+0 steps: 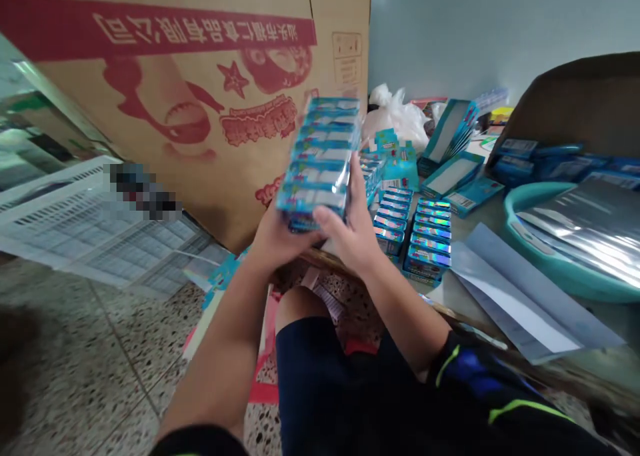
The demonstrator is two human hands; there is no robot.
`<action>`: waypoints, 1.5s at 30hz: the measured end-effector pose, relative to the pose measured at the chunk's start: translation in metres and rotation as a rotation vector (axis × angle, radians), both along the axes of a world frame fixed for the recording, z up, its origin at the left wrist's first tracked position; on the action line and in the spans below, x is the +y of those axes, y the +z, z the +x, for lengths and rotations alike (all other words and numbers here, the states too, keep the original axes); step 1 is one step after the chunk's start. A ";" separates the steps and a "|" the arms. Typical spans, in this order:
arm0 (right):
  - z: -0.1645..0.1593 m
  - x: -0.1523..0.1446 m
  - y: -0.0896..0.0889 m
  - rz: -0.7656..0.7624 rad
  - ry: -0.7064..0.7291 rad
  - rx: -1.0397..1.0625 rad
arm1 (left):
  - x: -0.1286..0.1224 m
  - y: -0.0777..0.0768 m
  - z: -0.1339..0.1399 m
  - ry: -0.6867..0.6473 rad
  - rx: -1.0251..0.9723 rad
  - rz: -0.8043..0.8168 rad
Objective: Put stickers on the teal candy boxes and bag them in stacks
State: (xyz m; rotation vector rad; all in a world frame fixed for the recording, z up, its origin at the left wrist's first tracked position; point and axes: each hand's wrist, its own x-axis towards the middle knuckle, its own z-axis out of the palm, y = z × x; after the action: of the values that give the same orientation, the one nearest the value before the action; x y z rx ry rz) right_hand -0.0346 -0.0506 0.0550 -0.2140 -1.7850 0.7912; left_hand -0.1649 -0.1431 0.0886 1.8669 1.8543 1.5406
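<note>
A clear-wrapped pack of small blue boxes (323,153) is held up in front of the large carton. My left hand (280,239) supports it from below on the left, its fingers partly hidden behind the pack. Along the right side, my right hand (353,233) grips it with the thumb across the near lower corner. On the table just beyond my right hand stand two rows of the same blue boxes, a nearer row (430,236) and one beside it (393,219). More blue boxes (371,173) show partly behind my right hand.
A tall printed carton (200,109) fills the left and centre. White plastic crates (75,223) stand at far left. To the right are a turquoise basin (515,219) with shiny film sheets (595,223), a folded paper sheet (520,303), open blue cartons (453,136) and white plastic bags (395,119).
</note>
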 end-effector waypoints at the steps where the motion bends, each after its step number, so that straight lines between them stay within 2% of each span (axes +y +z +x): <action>1: -0.011 0.022 0.003 -0.041 -0.042 0.049 | 0.025 0.007 -0.008 -0.061 -0.002 0.005; 4: -0.037 0.078 0.003 -0.142 -0.119 0.073 | 0.087 0.017 -0.031 -0.195 0.019 -0.039; 7: -0.048 0.107 -0.006 -0.209 -0.164 0.028 | 0.117 0.017 -0.049 -0.269 -0.039 -0.158; 11: -0.044 0.111 -0.024 -0.101 -0.174 -0.018 | 0.121 0.008 -0.066 -0.269 -0.197 -0.238; 16: -0.032 0.111 -0.047 -0.007 -0.189 0.095 | 0.117 -0.002 -0.068 -0.322 -0.316 -0.240; 21: -0.026 0.112 -0.048 0.032 -0.196 0.092 | 0.118 -0.012 -0.062 -0.281 -0.280 -0.133; 24: -0.023 0.109 -0.045 0.028 -0.152 0.091 | 0.111 -0.026 -0.061 -0.218 -0.354 -0.117; 27: -0.020 0.108 -0.046 0.036 -0.121 0.127 | 0.090 -0.057 -0.056 -0.085 -0.512 -0.077; 29: -0.021 0.108 -0.049 0.047 -0.117 0.181 | 0.064 -0.089 -0.052 0.080 -0.567 0.027; 31: -0.022 0.108 -0.051 0.026 -0.159 0.243 | 0.027 -0.128 -0.052 0.329 -0.544 0.110; 34: -0.023 0.101 -0.044 -0.058 -0.305 0.366 | -0.043 -0.188 -0.059 0.748 -0.554 -0.007; 36: -0.021 0.090 -0.035 -0.060 -0.411 0.492 | -0.091 -0.220 -0.065 0.907 -0.577 -0.068; 38: -0.017 0.072 -0.033 0.039 -0.474 0.634 | -0.130 -0.245 -0.069 1.064 -0.581 -0.144; 40: -0.011 0.042 -0.045 0.174 -0.493 0.747 | -0.156 -0.268 -0.068 1.217 -0.576 -0.240; 41: -0.006 0.023 -0.058 0.216 -0.474 0.777 | -0.164 -0.279 -0.068 1.266 -0.575 -0.293; 42: 0.000 0.003 -0.075 0.233 -0.415 0.712 | -0.171 -0.291 -0.067 1.292 -0.569 -0.347; 43: 0.008 -0.019 -0.095 0.205 -0.246 0.552 | -0.175 -0.304 -0.067 1.297 -0.560 -0.403; 45: 0.027 -0.060 -0.140 0.103 0.267 0.147 | -0.183 -0.326 -0.066 1.276 -0.545 -0.509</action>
State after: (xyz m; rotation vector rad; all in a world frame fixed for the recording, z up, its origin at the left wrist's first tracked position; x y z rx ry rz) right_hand -0.0073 -0.1105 -0.0849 0.1510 -1.7291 0.8763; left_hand -0.2314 -0.3260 -0.2372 -0.1149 2.8001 1.2650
